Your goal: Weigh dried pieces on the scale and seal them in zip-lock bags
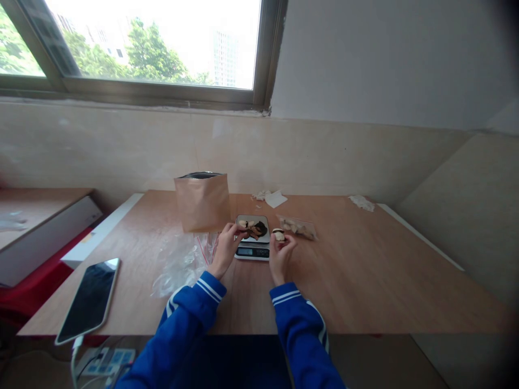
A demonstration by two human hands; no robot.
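Observation:
A small digital kitchen scale (252,253) with a lit display sits mid-table. On its pan lies a little heap of dried pieces (258,229), some pale, some brown, one nearly black. At the pan's left edge my left hand (226,247) is closed, its fingertips pinching a brown dried piece at the heap. Just right of the scale, my right hand (280,255) holds a pale dried slice (279,234) with a dark band between thumb and fingers. Behind that hand, a clear bag of dried pieces (302,227) lies flat; the hand hides part of it.
An open brown paper pouch (203,202) stands behind my left hand. Clear plastic bags (178,265) lie left of the scale. A charging phone (90,297) rests at the left table edge. Crumpled white scraps (276,199) and another white scrap (362,203) lie near the wall.

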